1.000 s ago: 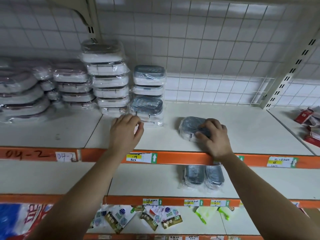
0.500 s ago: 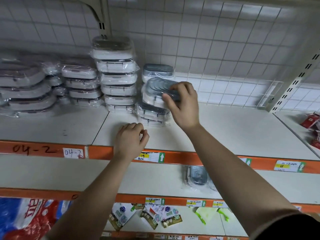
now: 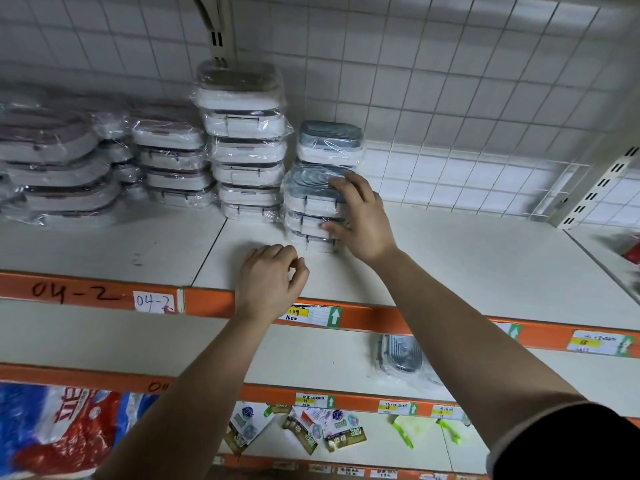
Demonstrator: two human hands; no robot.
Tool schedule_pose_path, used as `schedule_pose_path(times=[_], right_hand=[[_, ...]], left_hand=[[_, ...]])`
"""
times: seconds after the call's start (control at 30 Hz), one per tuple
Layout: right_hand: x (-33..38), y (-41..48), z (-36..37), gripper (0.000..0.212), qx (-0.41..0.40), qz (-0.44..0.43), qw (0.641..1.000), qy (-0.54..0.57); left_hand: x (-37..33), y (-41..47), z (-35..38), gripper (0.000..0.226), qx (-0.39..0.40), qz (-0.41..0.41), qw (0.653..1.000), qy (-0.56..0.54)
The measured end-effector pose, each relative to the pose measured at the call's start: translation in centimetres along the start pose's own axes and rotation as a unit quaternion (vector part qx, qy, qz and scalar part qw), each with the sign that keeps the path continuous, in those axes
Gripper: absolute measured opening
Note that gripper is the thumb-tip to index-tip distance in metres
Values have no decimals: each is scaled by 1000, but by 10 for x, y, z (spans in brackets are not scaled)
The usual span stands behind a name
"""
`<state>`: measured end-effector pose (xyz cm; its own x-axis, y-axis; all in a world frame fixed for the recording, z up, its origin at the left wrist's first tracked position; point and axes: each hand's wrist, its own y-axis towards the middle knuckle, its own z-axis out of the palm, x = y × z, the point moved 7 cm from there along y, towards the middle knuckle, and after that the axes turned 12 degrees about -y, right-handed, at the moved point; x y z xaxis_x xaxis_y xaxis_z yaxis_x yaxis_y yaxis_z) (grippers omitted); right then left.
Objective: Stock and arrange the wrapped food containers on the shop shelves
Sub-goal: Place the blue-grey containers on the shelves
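Note:
On the upper shelf (image 3: 450, 265), a plastic-wrapped grey-lidded container (image 3: 308, 188) tops a short front stack. My right hand (image 3: 360, 220) holds it, fingers over the lid and thumb against the side of the stack below. Behind it stands another grey-lidded container (image 3: 329, 140). To the left rises a tall stack of white wrapped containers (image 3: 246, 150). My left hand (image 3: 270, 275) rests on the shelf near its orange front edge, loosely curled and holding nothing. One more wrapped grey container (image 3: 401, 355) lies on the shelf below, partly hidden by my right forearm.
Lower stacks of purple-lidded wrapped containers (image 3: 169, 161) fill the shelf's left part. A wire grid backs the shelf. Red packs (image 3: 632, 252) sit at the far right. Small packets (image 3: 329, 431) and a red-and-blue bag (image 3: 62, 431) lie on the lowest shelf.
My right hand picked the grey-lidded container up from the middle of the shelf, carried it left and set it on the front stack. My left hand stayed near the shelf edge.

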<state>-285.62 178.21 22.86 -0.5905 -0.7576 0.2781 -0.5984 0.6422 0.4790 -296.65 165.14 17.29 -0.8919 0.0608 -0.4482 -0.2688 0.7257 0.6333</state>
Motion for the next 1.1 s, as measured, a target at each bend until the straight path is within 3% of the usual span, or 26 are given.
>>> schedule_pose_path(times=[0.17, 0.47, 0.67, 1.1], right_hand=[[-10, 6, -4, 70, 30, -24, 999, 31], [-7, 3, 1, 66, 46, 30, 995, -82], [-10, -18, -16, 71, 25, 34, 996, -81], [-98, -155, -95, 38, -44, 109, 992, -48]], left_hand=[[-2, 0, -1, 27, -1, 10, 1000, 0], [-3, -1, 0, 27, 17, -11, 1000, 19], [-11, 1, 0, 34, 60, -6, 998, 2], [-152, -37, 56, 26, 70, 85, 991, -78]])
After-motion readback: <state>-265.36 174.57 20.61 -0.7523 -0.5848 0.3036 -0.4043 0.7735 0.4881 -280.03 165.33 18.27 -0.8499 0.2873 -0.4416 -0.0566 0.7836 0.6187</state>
